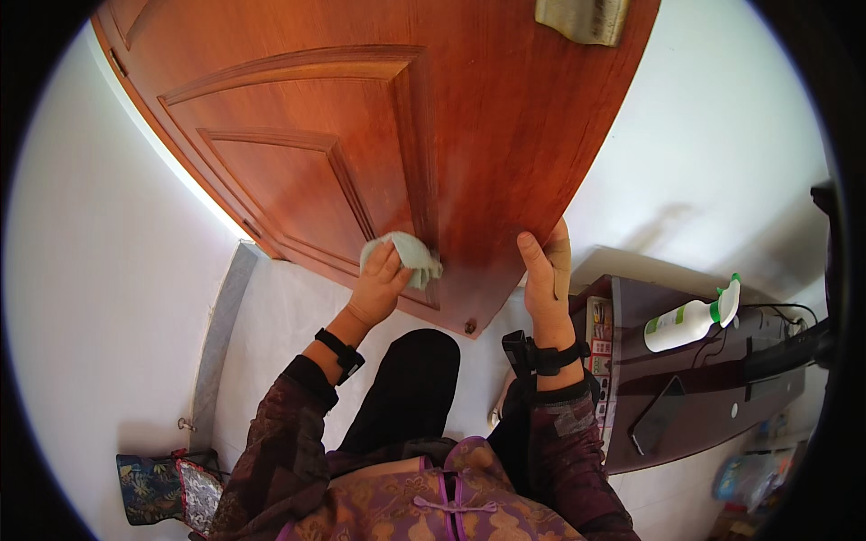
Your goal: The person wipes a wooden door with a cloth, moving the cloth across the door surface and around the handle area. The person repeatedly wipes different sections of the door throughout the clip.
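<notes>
A reddish-brown wooden panel door [487, 155] stands open before me. My left hand [382, 287] presses a pale green cloth [406, 257] against the lower part of the door, at the corner of its raised moulding. With the thumb on the near face, my right hand [547, 277] grips the door's free edge; the other fingers are mostly hidden behind it. Above, a brass-coloured handle plate [585, 20] is partly cut off by the picture's top. Near the door's bottom corner sits a small round metal fitting [470, 327].
On the right, a dark glossy cabinet [649, 406] carries a white spray bottle [680, 326] with a green collar, a flat dark phone-like device [657, 414] and black cables. A patterned bag [152, 488] rests by the left wall. A metal door stop [186, 424] projects from the skirting.
</notes>
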`<state>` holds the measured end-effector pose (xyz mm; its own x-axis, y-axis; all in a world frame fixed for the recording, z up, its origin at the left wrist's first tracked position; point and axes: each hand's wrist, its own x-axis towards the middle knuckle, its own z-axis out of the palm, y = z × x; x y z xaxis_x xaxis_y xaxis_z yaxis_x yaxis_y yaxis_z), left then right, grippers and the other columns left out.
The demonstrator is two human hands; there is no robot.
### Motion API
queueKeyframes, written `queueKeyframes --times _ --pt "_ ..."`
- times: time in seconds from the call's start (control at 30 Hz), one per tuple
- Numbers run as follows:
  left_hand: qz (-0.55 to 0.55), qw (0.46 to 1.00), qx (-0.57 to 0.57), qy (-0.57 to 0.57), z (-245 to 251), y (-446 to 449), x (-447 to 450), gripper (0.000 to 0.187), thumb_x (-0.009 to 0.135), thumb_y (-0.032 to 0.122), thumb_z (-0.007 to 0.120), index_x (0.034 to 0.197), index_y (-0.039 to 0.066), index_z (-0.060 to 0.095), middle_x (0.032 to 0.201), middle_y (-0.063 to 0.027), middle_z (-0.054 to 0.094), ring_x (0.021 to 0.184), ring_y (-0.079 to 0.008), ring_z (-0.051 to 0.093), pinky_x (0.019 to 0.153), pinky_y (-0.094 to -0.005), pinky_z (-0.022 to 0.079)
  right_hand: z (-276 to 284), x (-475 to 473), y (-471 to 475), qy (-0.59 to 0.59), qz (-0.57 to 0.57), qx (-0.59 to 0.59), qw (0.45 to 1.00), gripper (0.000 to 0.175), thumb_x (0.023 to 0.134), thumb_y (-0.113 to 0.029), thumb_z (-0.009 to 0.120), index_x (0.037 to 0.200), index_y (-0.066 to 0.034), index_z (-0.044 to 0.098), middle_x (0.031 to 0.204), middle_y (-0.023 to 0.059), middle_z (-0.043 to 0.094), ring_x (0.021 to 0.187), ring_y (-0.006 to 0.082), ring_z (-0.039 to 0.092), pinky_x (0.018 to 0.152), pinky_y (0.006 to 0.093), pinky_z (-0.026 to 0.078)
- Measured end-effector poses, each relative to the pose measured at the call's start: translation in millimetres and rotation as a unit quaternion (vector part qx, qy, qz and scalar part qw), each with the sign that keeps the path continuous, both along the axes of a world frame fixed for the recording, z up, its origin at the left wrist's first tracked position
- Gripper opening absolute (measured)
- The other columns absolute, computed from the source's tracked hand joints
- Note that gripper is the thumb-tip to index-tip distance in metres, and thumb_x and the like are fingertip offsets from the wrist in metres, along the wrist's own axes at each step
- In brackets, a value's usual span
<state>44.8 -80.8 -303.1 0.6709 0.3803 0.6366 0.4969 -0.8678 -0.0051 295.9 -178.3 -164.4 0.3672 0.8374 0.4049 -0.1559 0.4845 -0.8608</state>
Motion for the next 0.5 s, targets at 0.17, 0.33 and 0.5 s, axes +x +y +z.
queueKeyframes --times 0.17,0.33,0.5 --pt "0.006 0.971 -0.187 0.150 -58.7 -19.7 -35.8 0.047 0.078 -0.004 0.053 0.124 0.005 0.056 0.139 -0.0189 0.044 0.133 -0.0364 0.038 0.106 -0.0454 0.038 -3.3 0.4 2.3 0.009 -0.006 -0.011 1.000 0.039 0.091 -0.018 0.064 0.123 -0.0002 0.050 0.117 0.0074 0.058 0.106 0.0153 0.052 0.095 0.0294 0.041" --pt "0.020 0.963 -0.259 0.073 -23.0 -34.1 -55.4 0.060 0.075 -0.013 0.047 0.131 0.006 0.053 0.139 -0.0213 0.045 0.127 -0.0383 0.045 0.104 -0.0409 0.041 -10.8 1.3 -3.2 0.002 0.006 -0.020 1.000 0.043 0.091 -0.017 0.064 0.128 -0.0002 0.049 0.122 0.0088 0.057 0.110 0.0163 0.052 0.097 0.0301 0.040" --pt "0.058 0.991 -0.043 -0.109 111.4 -11.3 -49.0 0.063 0.073 -0.015 0.045 0.132 0.005 0.052 0.140 -0.0237 0.043 0.126 -0.0414 0.045 0.104 -0.0435 0.040 -15.4 -2.1 -10.4 0.002 0.011 -0.014 1.000 0.048 0.090 -0.018 0.066 0.130 0.0003 0.048 0.126 0.0105 0.056 0.114 0.0187 0.052 0.100 0.0321 0.040"
